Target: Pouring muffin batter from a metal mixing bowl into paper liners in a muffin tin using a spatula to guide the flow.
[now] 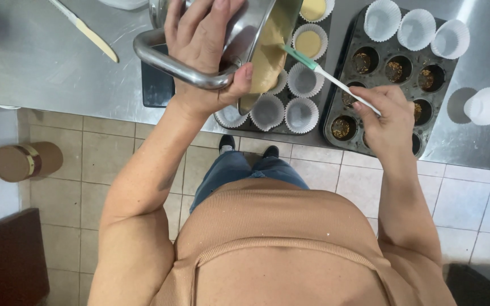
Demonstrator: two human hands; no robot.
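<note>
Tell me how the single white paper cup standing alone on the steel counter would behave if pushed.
The lone paper cup looks thin and pleated, so it is probably very light and would slide or tip easily on the smooth steel counter. It appears empty, so a pinch would likely crumple it.

Two muffin trays [336,107] sit on the steel counter; the left one shows two batter-filled paper liners [308,42] and five empty ones [302,115]; the right tray carries three empty liners [417,28]; one loose liner [486,105] lies beside it; one tilted steel bowl [245,34]; one spatula [336,82]; one knife [89,33]; one brown jar [25,161] on the floor
</note>
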